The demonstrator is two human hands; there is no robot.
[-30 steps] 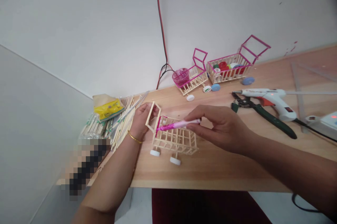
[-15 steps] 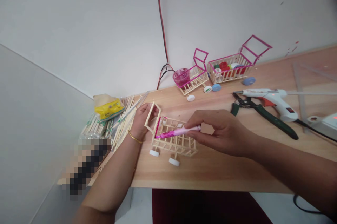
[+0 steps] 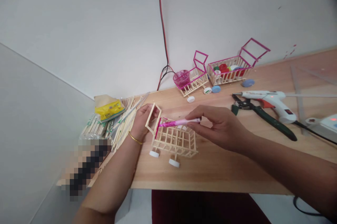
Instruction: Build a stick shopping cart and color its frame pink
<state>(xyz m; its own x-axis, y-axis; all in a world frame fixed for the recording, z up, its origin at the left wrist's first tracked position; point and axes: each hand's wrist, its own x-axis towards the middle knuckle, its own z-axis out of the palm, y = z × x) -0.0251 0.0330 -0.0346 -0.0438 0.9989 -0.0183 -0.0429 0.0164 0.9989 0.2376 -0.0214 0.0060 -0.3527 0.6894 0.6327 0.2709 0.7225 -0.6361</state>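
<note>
A small shopping cart built of pale wooden sticks stands on the table on white round wheels. Its top rail beside the handle frame bears magenta paint. My left hand is closed on that handle frame from behind, some fingers hidden. My right hand pinches a slim paintbrush with a pale pink, paint-stained handle. Its tip touches the painted rail near the far corner. Behind, a cup of magenta paint sits in a smaller stick cart with magenta rails.
A larger magenta-railed cart holds coloured caps at the wall. Green-handled pliers and a white glue gun lie right. A yellow packet rests on bundled sticks at left. The table's front edge is near me.
My right hand has moved the brush tip away from me along the rail, from its near end to near its far corner. My left hand stays on the cart.
</note>
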